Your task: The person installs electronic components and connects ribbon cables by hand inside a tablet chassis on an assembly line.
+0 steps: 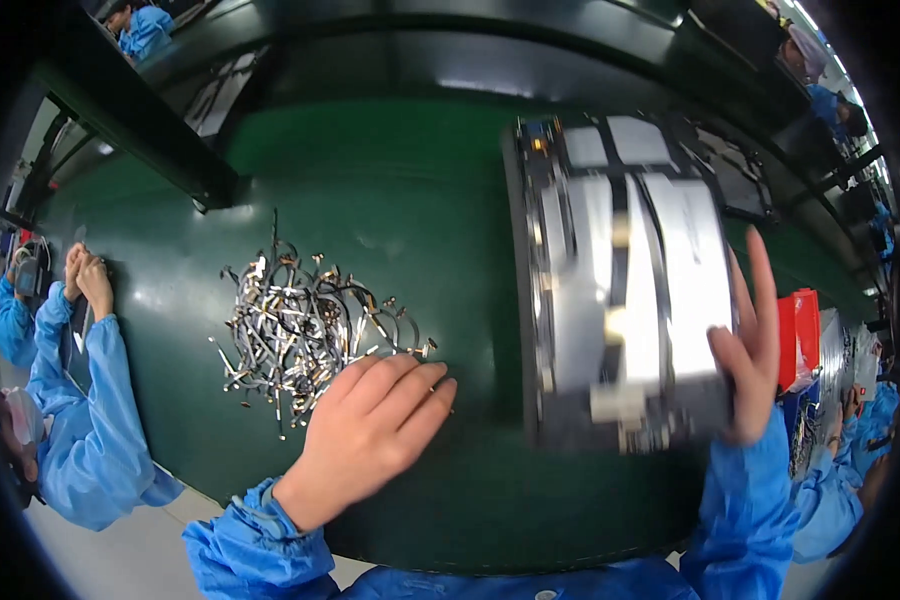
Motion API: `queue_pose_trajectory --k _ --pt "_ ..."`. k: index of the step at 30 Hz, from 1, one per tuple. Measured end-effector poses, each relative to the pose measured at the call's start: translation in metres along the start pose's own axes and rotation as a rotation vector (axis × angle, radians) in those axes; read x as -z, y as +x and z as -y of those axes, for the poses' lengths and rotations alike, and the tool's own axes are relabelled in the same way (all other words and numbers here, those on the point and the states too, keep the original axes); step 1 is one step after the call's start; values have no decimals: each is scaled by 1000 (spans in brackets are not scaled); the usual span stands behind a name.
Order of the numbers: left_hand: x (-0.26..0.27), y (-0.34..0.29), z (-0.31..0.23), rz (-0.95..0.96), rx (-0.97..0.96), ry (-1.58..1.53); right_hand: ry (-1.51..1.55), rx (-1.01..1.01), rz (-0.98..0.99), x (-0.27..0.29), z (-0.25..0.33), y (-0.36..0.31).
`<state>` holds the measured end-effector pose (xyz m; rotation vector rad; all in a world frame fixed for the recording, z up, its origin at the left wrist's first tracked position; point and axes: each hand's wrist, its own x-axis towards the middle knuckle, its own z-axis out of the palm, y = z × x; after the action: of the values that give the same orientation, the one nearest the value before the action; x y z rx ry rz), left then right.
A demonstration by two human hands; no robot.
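An opened tablet point(589, 280), its silver battery cells, dark strips and circuit board exposed, is tilted and smeared by motion on the right. My right hand point(751, 365) grips its right edge, the thumb over the near side and another finger stretched upward. Left of the tablet lies a tangled heap of small flex cables point(295, 320), black and silver with gold-coloured ends. At the heap's near right edge rests my left hand point(375, 425), palm down, with fingers bent loosely and slightly apart. Its thumb and the space under the palm are hidden.
A green work mat point(440, 220) covers the table. A dark post point(140, 120) stands at the far left, and more dark panels point(725, 170) lie behind the tablet. A red bin point(798, 340) is at the right. Co-workers in blue sleeves point(110, 400) sit on both sides.
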<state>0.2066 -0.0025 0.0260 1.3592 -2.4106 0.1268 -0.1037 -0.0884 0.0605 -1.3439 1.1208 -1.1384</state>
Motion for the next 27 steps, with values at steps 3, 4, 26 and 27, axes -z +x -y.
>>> queue_pose_trajectory --k 3,4,26,27 --pt "-6 -4 13 57 -95 93 111 57 15 -9 -17 67" --pt "-12 -6 17 44 -170 100 221 34 33 -13 -26 88" --pt "4 -12 34 -281 619 -1505 -69 82 463 -25 16 0" --pt "3 -13 34 -290 572 -1556 -109 -77 541 -20 19 -18"
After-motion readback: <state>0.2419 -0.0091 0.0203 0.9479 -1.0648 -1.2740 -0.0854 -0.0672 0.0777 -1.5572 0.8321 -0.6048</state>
